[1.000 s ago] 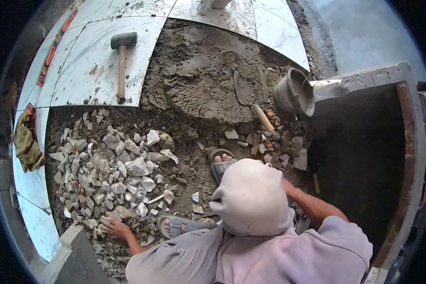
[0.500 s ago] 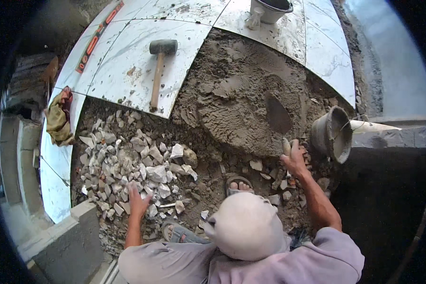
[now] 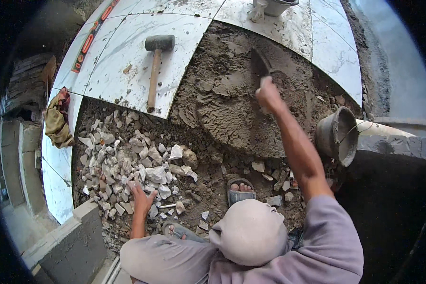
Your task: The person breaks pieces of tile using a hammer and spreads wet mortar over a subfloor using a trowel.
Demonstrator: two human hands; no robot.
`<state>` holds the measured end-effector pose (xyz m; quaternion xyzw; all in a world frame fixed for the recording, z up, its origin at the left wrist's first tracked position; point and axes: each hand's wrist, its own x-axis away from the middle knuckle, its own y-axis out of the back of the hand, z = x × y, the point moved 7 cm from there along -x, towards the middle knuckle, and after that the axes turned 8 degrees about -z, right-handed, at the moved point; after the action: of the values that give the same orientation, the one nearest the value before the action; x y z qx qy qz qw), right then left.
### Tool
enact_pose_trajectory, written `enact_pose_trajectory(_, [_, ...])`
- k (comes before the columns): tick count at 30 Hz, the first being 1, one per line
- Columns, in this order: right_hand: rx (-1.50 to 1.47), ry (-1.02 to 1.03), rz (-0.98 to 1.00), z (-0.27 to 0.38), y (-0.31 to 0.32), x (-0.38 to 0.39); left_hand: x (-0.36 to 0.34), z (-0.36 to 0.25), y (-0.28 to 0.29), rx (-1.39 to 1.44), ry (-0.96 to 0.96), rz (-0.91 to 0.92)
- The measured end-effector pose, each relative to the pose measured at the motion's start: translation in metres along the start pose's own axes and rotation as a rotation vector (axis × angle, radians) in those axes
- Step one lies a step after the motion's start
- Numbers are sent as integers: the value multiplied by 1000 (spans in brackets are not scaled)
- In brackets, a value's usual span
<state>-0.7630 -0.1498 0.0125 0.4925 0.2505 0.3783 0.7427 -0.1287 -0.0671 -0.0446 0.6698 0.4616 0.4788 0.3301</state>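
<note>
My right hand (image 3: 270, 97) grips the handle of a trowel, its arm stretched far forward. The dark trowel blade (image 3: 259, 65) lies at the far part of the wet grey mortar bed (image 3: 232, 109). Most of the handle is hidden in my fist. My left hand (image 3: 141, 198) rests with fingers apart on the near edge of a pile of broken stones (image 3: 123, 156); I see nothing held in it. A mallet (image 3: 156, 71) with a dark head and wooden handle lies on the white tiles (image 3: 123, 61) beyond the stones.
A mortar-crusted bucket (image 3: 336, 136) tips on its side at the right, by a low wall (image 3: 393, 146). Another bucket (image 3: 277, 6) stands on the far tiles. An orange-and-black spirit level (image 3: 92, 40) and a dirty cloth (image 3: 59, 120) lie at left. A grey block wall (image 3: 71, 246) stands near left.
My right hand has moved forward and left with the trowel, from the near edge of the mortar to its far part. My left hand has barely moved.
</note>
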Motion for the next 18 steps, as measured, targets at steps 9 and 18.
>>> enact_pose_trajectory(9, [-99, 217, 254, 26, 33, 138, -3, -19, 1, -33, 16, -64])
enact_pose_trajectory(18, [-222, 92, 180, 102, -16, 198, -3, -27, 3, 94, 87, -30])
